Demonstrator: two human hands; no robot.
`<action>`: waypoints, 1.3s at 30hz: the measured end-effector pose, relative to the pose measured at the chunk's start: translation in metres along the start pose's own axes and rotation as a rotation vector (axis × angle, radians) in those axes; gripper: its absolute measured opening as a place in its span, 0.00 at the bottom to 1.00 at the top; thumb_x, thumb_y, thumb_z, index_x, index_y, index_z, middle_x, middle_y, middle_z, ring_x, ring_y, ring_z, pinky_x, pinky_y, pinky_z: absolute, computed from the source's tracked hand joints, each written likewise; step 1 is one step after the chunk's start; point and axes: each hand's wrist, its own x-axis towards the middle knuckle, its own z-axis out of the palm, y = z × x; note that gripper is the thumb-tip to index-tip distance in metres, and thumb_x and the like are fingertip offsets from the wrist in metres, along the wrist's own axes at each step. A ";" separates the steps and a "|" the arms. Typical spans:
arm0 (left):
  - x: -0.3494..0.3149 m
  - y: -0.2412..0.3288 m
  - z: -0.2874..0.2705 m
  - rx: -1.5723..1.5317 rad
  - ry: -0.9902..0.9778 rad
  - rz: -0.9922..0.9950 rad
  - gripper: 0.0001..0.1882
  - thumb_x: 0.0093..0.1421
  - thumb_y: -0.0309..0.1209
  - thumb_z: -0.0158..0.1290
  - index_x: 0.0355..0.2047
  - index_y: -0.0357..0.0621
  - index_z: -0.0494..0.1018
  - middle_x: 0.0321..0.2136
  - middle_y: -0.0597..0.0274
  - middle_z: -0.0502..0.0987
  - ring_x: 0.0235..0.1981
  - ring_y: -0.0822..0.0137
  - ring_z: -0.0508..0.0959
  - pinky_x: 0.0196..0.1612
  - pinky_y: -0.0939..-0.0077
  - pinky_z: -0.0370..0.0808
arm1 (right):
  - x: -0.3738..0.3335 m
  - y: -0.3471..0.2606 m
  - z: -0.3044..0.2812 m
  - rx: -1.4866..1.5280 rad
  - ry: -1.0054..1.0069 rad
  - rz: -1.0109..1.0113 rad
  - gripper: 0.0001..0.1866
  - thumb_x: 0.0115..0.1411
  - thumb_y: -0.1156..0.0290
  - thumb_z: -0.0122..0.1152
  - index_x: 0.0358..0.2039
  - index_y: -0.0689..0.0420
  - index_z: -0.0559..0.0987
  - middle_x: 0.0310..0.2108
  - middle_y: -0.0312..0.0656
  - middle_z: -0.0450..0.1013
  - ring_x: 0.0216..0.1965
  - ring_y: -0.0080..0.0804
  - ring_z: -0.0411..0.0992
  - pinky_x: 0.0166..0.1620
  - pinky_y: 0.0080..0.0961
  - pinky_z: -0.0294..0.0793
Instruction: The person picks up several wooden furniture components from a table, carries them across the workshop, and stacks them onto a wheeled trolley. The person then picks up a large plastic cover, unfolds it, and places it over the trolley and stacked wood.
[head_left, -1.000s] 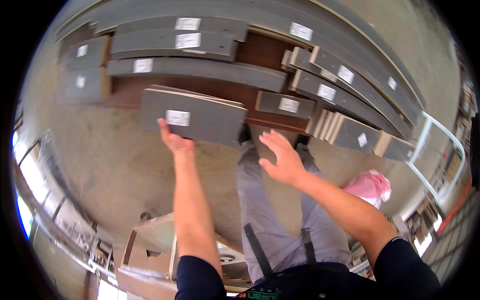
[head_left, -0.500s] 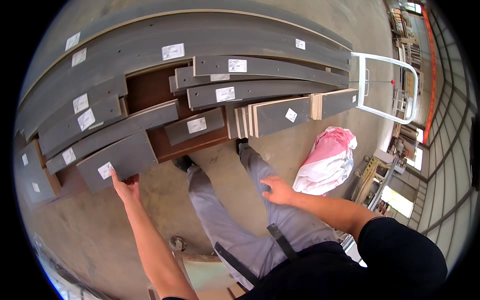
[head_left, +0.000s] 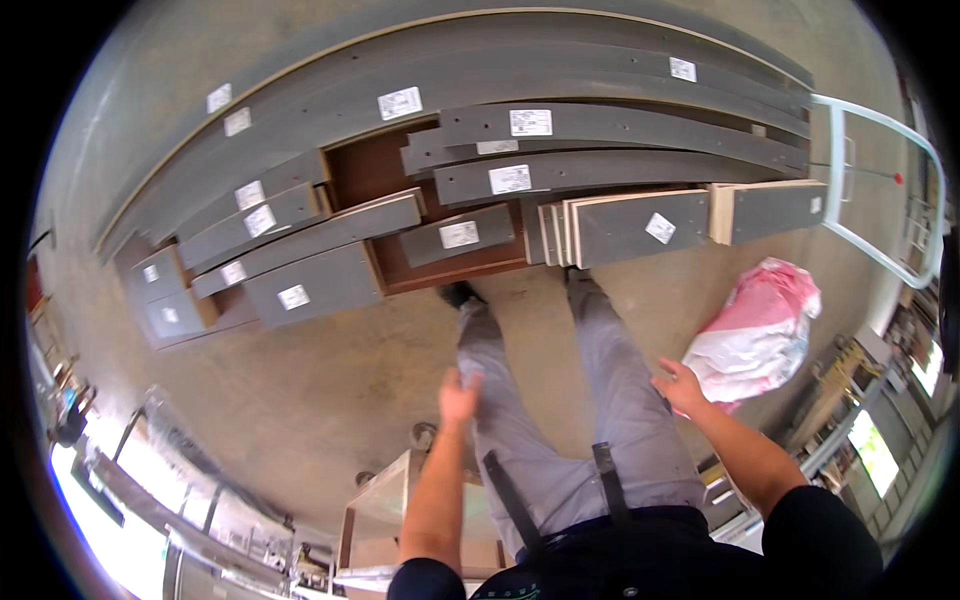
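My left hand (head_left: 460, 396), a little blurred, hangs in front of my left thigh with nothing visible in it, thumb and fingers slightly apart. Beside my right thigh, my right hand (head_left: 680, 387) is open and empty, its fingers spread. Neither hand touches the grey panels ahead. Closest to the left hand are a short grey panel (head_left: 335, 272) with a white label and a smaller labelled panel (head_left: 482, 230). A row of upright grey boards (head_left: 640, 215) with pale edges stands beyond my feet. Long grey boards (head_left: 640, 165) lie behind them on a brown base board (head_left: 370, 180).
A white metal handle frame (head_left: 838, 165) rises at the stack's right end. On the floor at right lies a pink and white sack (head_left: 755, 335). A wooden-framed cart (head_left: 385, 492) with casters stands behind my left side. Shelving and materials line the right edge.
My left hand has left the short panel's label and drawn back to my left thigh. My right hand has shifted outward from my thigh. The view has swung left.
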 end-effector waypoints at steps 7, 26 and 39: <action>-0.127 0.047 0.056 0.410 0.015 0.257 0.34 0.48 0.43 0.56 0.52 0.33 0.63 0.56 0.46 0.60 0.60 0.47 0.54 0.62 0.60 0.51 | -0.030 0.026 -0.002 0.091 -0.012 0.061 0.28 0.55 0.59 0.51 0.52 0.63 0.67 0.49 0.55 0.67 0.46 0.46 0.69 0.52 0.33 0.66; -0.237 0.059 0.241 0.962 -0.269 0.577 0.33 0.51 0.45 0.53 0.50 0.30 0.64 0.55 0.32 0.58 0.55 0.40 0.61 0.57 0.59 0.61 | -0.150 0.493 0.192 0.188 0.026 0.228 0.27 0.52 0.50 0.54 0.48 0.52 0.73 0.51 0.46 0.66 0.50 0.43 0.67 0.47 0.36 0.71; -0.353 0.030 0.475 1.453 0.003 0.380 0.37 0.50 0.55 0.50 0.54 0.45 0.64 0.58 0.41 0.56 0.60 0.45 0.54 0.59 0.60 0.57 | 0.052 0.952 0.151 0.915 0.927 0.417 0.35 0.49 0.66 0.64 0.55 0.65 0.62 0.38 0.44 0.73 0.38 0.32 0.71 0.41 0.29 0.72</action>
